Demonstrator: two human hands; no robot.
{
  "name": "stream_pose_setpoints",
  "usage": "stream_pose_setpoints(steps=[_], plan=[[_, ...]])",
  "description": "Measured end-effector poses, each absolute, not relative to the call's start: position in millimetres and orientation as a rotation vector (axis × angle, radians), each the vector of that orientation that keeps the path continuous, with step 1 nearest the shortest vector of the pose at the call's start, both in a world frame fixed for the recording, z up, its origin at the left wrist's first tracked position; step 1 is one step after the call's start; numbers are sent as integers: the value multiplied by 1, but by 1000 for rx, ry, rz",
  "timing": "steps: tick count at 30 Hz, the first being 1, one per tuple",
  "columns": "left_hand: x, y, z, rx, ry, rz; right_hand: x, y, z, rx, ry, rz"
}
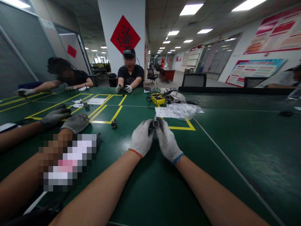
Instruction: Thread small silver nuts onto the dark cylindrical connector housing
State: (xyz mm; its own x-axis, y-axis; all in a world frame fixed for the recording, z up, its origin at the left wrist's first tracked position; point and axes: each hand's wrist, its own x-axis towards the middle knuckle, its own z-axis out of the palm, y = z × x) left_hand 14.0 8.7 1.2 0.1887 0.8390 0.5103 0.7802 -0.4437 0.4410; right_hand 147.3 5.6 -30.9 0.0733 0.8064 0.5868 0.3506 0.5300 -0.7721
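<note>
Both my gloved hands meet over the green table around a small round metal part (pixel 155 124), whose ringed end faces me. My left hand (pixel 141 135), in a white knit glove with an orange cuff, grips its left side. On the other side, the fingers of my right hand (pixel 167 140), gloved with a blue cuff, close on the same part. A thin pale piece sticks up above it; I cannot make out whether it is attached. A similar dark metal part (pixel 114 123) rests on the table to the left of my hands.
A clear plastic bag (pixel 182 110) lies beyond my hands, beside a yellow box (pixel 158 99) and tangled black cables. Yellow tape (pixel 181 128) marks the green table (pixel 211 175). At left, a co-worker's gloved hands (pixel 76 123) are close by; another person (pixel 130 73) sits opposite.
</note>
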Motion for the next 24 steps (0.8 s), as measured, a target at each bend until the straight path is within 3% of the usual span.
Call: stream_pose_setpoints(steps=[5, 10, 19, 24], plan=[[-1, 13, 12, 2325, 2045, 746, 152, 9, -29, -1179, -1345, 231], [-10, 18, 11, 2324, 2207, 360, 159, 18, -31, -1266, -1178, 233], [-7, 17, 11, 2309, 2226, 391, 159, 20, -30, -1247, -1198, 201], [-7, 10, 11, 2259, 2270, 223, 157, 24, -32, -1244, -1167, 219]])
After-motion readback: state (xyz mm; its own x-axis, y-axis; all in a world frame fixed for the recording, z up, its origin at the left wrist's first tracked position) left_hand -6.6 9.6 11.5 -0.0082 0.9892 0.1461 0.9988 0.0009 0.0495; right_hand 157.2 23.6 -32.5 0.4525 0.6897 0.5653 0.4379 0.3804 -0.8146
